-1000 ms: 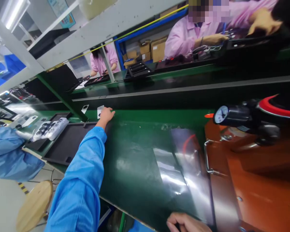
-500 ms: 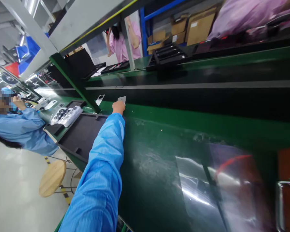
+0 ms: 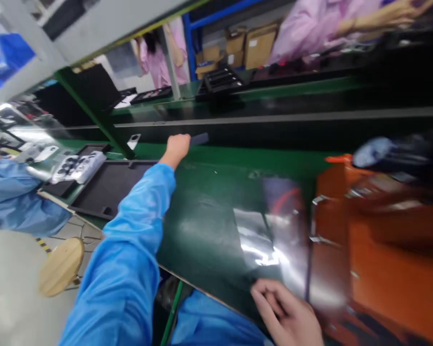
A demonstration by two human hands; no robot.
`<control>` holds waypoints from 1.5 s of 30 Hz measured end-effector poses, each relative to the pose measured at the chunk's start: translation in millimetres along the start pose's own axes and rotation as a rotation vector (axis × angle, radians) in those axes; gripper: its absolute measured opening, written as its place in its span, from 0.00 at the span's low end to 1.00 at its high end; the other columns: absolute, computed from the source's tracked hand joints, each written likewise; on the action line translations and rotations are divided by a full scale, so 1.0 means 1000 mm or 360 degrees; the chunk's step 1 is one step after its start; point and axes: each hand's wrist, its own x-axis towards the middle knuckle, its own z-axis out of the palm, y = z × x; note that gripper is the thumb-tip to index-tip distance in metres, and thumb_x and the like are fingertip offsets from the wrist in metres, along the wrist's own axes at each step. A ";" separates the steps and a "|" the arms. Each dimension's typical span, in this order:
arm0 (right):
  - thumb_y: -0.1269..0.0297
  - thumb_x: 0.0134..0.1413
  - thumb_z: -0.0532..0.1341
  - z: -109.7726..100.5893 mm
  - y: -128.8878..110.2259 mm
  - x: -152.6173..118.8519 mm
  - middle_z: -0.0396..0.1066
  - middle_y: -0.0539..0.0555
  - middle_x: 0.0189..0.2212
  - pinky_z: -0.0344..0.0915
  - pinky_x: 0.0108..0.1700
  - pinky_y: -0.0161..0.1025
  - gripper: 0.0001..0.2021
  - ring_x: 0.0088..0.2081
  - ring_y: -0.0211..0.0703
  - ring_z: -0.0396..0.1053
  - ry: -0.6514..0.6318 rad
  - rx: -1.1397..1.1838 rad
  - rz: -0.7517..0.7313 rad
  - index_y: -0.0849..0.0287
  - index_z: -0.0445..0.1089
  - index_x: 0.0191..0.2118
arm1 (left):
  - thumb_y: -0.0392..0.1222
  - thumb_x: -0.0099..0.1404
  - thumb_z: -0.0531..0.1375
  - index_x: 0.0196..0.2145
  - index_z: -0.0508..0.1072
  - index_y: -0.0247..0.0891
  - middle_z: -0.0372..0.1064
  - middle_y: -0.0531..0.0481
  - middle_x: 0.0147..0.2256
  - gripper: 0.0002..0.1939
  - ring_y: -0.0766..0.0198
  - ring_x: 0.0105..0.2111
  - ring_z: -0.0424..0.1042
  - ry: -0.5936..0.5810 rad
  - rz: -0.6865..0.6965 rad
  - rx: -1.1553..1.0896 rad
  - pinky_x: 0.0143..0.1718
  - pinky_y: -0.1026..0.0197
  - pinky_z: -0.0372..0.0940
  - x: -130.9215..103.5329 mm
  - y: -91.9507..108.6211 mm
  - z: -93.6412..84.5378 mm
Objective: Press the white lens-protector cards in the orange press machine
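From where I'm standing, the person's left hand (image 3: 178,145) is out at the far side of the green tabletop (image 3: 202,202), closed around one end of a thin grey plate (image 3: 200,139). The plate's free end pokes out past the fist, away from the black tray (image 3: 111,187); I can't tell whether any of it touches the surface below. Back by the near edge, the right hand (image 3: 288,312) has its fingers curled in, beside the clear film sheets (image 3: 256,240), and I can't see whether anything sits in it.

That plate looks light to me, next to nothing in the hand, and probably fairly stiff, since the part that shows doesn't sag. Its face seems smooth, so I'd expect it to slip if pinched loosely, and to pick up smudges or scratches if rubbed. Whether it would crack or bend I can't say; the view is blurred and the material isn't clear. I'd take it by opposite edges, thumb against fingers, with a light, even grip, and keep off the broad face. Squeezing one corner could well flex or twist it.
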 end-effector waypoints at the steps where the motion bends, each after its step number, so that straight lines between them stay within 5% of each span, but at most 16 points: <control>1: 0.53 0.68 0.61 -0.001 -0.004 0.002 0.54 0.43 0.16 0.61 0.23 0.31 0.17 0.18 0.34 0.57 -0.0019 0.0029 -0.0081 0.56 0.74 0.30 | 0.35 0.76 0.57 0.52 0.79 0.30 0.80 0.33 0.47 0.13 0.45 0.53 0.78 0.0017 0.0048 -0.0018 0.59 0.39 0.70 -0.015 0.005 -0.006; 4: 0.61 0.68 0.60 -0.003 -0.010 0.008 0.55 0.43 0.17 0.59 0.24 0.32 0.13 0.19 0.33 0.57 0.0006 0.0065 -0.0278 0.56 0.74 0.30 | 0.33 0.74 0.56 0.54 0.80 0.39 0.78 0.39 0.57 0.17 0.47 0.63 0.71 0.0150 0.0298 -0.0159 0.68 0.42 0.62 -0.088 0.010 -0.016; 7: 0.66 0.67 0.61 -0.006 -0.016 0.005 0.60 0.45 0.18 0.60 0.26 0.35 0.11 0.21 0.35 0.61 0.0056 0.0112 -0.0422 0.56 0.74 0.31 | 0.37 0.75 0.58 0.49 0.82 0.50 0.80 0.51 0.56 0.14 0.51 0.63 0.71 0.0561 0.0717 -0.0554 0.65 0.41 0.65 -0.194 0.003 -0.007; 11: 0.67 0.64 0.64 -0.013 -0.035 0.002 0.70 0.50 0.24 0.62 0.28 0.37 0.08 0.25 0.38 0.65 0.0078 0.0233 -0.0488 0.56 0.76 0.31 | 0.38 0.74 0.63 0.51 0.82 0.58 0.83 0.54 0.50 0.15 0.53 0.51 0.77 0.0792 0.0714 -0.0817 0.50 0.45 0.70 -0.320 0.012 0.030; 14: 0.65 0.64 0.65 -0.011 -0.052 0.018 0.68 0.49 0.26 0.62 0.29 0.36 0.08 0.27 0.37 0.64 0.0075 0.0271 -0.0292 0.56 0.75 0.31 | 0.37 0.75 0.62 0.52 0.81 0.54 0.84 0.53 0.49 0.14 0.55 0.46 0.77 0.0725 0.0670 -0.0885 0.46 0.48 0.69 -0.369 0.033 0.052; 20: 0.62 0.59 0.65 0.021 -0.040 0.075 0.72 0.50 0.28 0.63 0.33 0.35 0.08 0.29 0.36 0.63 -0.0206 0.0236 0.0158 0.60 0.77 0.31 | 0.31 0.74 0.54 0.64 0.74 0.49 0.74 0.47 0.64 0.25 0.49 0.66 0.70 0.0342 0.0672 -0.0822 0.58 0.42 0.62 -0.407 0.059 0.059; 25: 0.60 0.59 0.65 0.033 -0.022 0.091 0.72 0.49 0.27 0.60 0.34 0.36 0.10 0.29 0.36 0.64 -0.0292 0.0180 0.0269 0.62 0.78 0.33 | 0.47 0.74 0.60 0.61 0.75 0.44 0.75 0.41 0.62 0.21 0.48 0.64 0.72 0.0565 0.0510 -0.0920 0.64 0.43 0.59 -0.430 0.071 0.082; 31: 0.62 0.60 0.65 0.035 -0.023 0.087 0.68 0.48 0.25 0.58 0.35 0.38 0.10 0.28 0.36 0.61 -0.0339 0.0080 0.0306 0.62 0.77 0.32 | 0.60 0.77 0.54 0.56 0.80 0.52 0.80 0.49 0.57 0.21 0.52 0.59 0.76 0.0796 0.0401 -0.0698 0.66 0.45 0.53 -0.431 0.081 0.121; 37: 0.65 0.61 0.63 0.035 -0.023 0.073 0.66 0.48 0.26 0.61 0.40 0.40 0.09 0.31 0.39 0.63 -0.0178 -0.0013 0.0132 0.59 0.77 0.31 | 0.70 0.75 0.51 0.53 0.83 0.57 0.82 0.50 0.52 0.27 0.51 0.56 0.76 0.0748 0.0279 -0.0607 0.66 0.45 0.53 -0.433 0.083 0.137; 45: 0.68 0.63 0.65 0.040 -0.023 0.074 0.67 0.47 0.26 0.60 0.45 0.43 0.08 0.32 0.38 0.63 -0.0286 -0.0135 0.0176 0.59 0.78 0.32 | 0.75 0.72 0.53 0.52 0.83 0.57 0.82 0.48 0.49 0.29 0.48 0.56 0.75 0.0675 0.0227 -0.0705 0.68 0.43 0.49 -0.437 0.083 0.146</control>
